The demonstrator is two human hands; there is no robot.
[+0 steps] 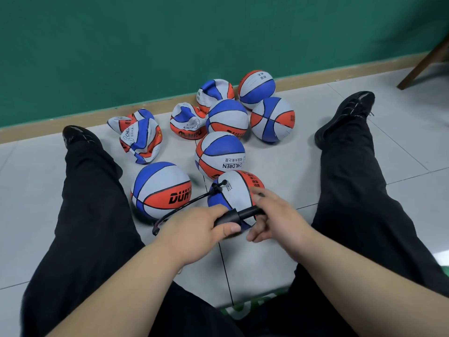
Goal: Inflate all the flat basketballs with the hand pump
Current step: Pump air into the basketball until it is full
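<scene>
Red, white and blue rubber basketball point(234, 190) sits lower centre on the grey tile floor point(413, 147), between your black-trousered legs point(92, 215). Black plastic hand pump point(233, 215) lies across its near side. Your left hand point(201, 229) is clamped round the barrel and your right hand point(274, 215) is curled at the handle end. Thin black hose point(184, 205) loops left, then up to the ball's top. Round ball point(160, 188) is just left. Crumpled balls point(141, 139) lie upper left near the green wall point(170, 45). Pump handle is hidden inside your fingers.
</scene>
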